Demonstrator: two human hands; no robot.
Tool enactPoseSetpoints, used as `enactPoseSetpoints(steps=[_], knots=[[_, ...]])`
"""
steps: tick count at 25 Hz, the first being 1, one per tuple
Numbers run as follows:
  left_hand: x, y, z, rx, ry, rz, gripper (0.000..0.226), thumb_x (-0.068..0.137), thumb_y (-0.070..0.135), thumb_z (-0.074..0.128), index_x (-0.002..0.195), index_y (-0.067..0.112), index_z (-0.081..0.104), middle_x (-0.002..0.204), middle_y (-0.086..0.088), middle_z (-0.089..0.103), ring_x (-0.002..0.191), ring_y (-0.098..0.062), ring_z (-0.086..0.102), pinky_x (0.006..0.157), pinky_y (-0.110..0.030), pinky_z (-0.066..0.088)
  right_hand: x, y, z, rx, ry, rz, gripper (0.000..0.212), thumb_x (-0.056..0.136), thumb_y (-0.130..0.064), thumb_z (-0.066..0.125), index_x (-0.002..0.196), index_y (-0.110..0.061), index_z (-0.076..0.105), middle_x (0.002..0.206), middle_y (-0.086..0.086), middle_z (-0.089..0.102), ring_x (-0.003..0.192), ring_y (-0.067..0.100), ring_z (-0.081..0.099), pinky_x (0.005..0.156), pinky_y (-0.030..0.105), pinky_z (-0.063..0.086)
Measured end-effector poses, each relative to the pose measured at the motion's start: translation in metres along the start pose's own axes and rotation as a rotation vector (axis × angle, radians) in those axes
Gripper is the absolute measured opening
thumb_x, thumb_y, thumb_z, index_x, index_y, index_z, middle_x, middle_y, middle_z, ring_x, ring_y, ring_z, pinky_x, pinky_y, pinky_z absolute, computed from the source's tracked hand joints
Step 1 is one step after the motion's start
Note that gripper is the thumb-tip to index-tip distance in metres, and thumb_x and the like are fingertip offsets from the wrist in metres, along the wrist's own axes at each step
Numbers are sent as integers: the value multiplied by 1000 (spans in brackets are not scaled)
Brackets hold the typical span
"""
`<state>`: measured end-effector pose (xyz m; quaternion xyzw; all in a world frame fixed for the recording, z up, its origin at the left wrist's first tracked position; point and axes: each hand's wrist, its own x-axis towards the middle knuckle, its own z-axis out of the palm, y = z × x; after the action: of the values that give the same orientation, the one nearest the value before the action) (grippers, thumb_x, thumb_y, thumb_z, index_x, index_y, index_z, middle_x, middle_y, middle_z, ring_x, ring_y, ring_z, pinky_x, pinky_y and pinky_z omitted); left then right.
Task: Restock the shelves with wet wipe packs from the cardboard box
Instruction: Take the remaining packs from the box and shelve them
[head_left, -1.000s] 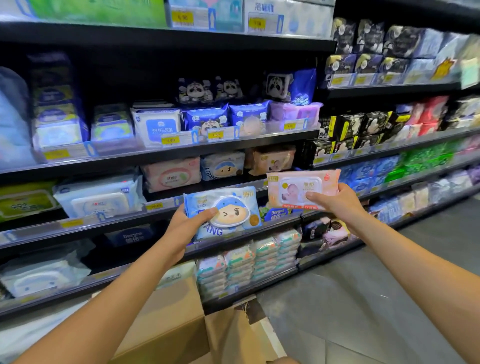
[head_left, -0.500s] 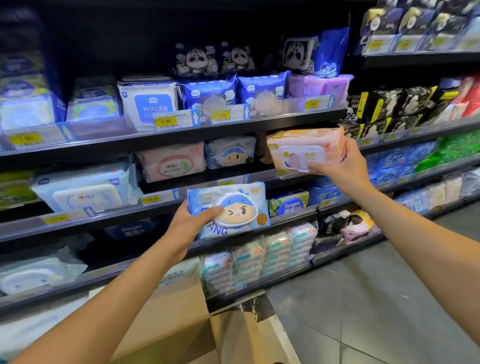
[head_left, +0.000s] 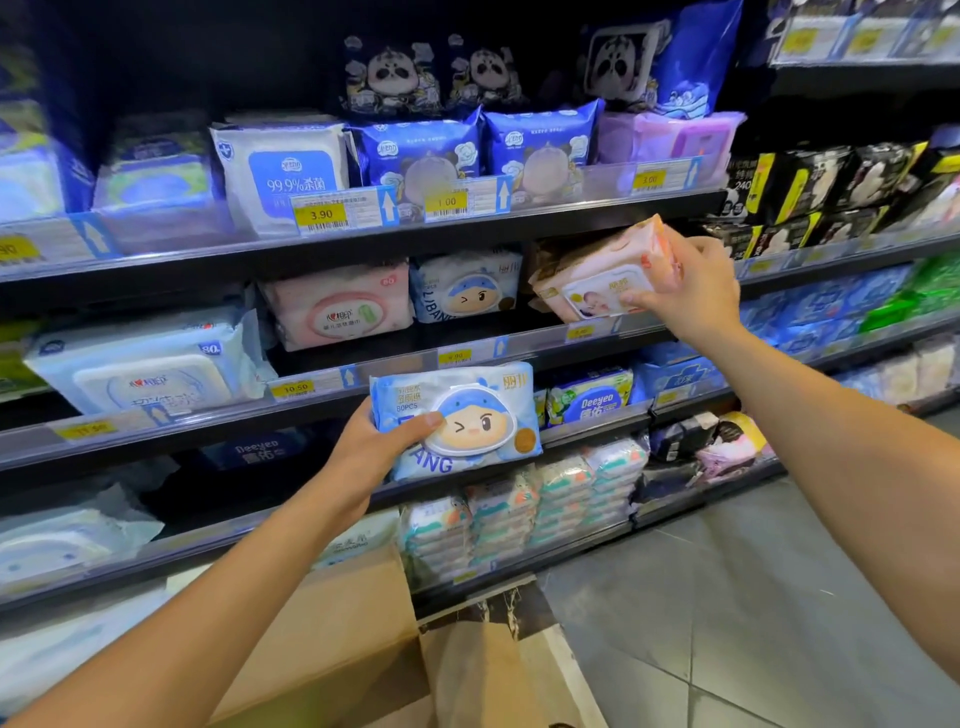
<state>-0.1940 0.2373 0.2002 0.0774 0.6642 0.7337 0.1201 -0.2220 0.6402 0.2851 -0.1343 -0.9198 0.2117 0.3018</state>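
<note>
While the left hand grips a blue pack by its left end, thumb curled over the front, low before the shelves, the right hand clamps fingers and thumb on a pink pack. That pack is tilted at the mouth of the middle shelf, just beside a shelved blue pack. The cardboard box sits below the 2 arms.

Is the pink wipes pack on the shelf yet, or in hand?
In hand: the right hand grips the pink pack, tilted above the shelf edge, not yet set down.
</note>
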Motion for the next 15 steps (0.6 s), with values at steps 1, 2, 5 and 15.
enactPoseSetpoints(steps=[1, 2, 5, 15], knots=[[2, -2, 0, 1, 0, 2, 63, 68, 30, 85, 126, 18, 64, 111, -6, 80, 99, -26, 78, 88, -44, 60, 2, 3, 1, -68, 17, 18, 87, 72, -62, 83, 148, -43, 44, 132, 7, 49, 124, 32, 49, 103, 51, 43], [3, -3, 0, 3, -1, 2, 64, 68, 31, 86, 126, 18, 64, 111, -6, 80, 99, -27, 78, 88, -44, 61, 1, 2, 0, -137, 33, 34, 86, 75, -64, 80, 149, -45, 42, 132, 8, 49, 123, 34, 48, 103, 51, 40], [5, -9, 0, 0, 2, -2, 71, 64, 36, 89, 128, 18, 63, 111, -6, 80, 100, -27, 78, 84, -42, 62, -1, 2, -1, -281, 60, 87, 85, 79, -67, 75, 152, -47, 35, 126, 13, 54, 119, 39, 48, 97, 53, 40], [8, -15, 5, -1, -21, 2, 100, 44, 53, 99, 131, 19, 63, 115, -7, 79, 104, -30, 77, 89, -45, 61, 16, 6, 25, 43, 29, 284, 57, 86, -43, 80, 126, -11, 54, 119, 14, 68, 113, 39, 61, 82, 42, 45]])
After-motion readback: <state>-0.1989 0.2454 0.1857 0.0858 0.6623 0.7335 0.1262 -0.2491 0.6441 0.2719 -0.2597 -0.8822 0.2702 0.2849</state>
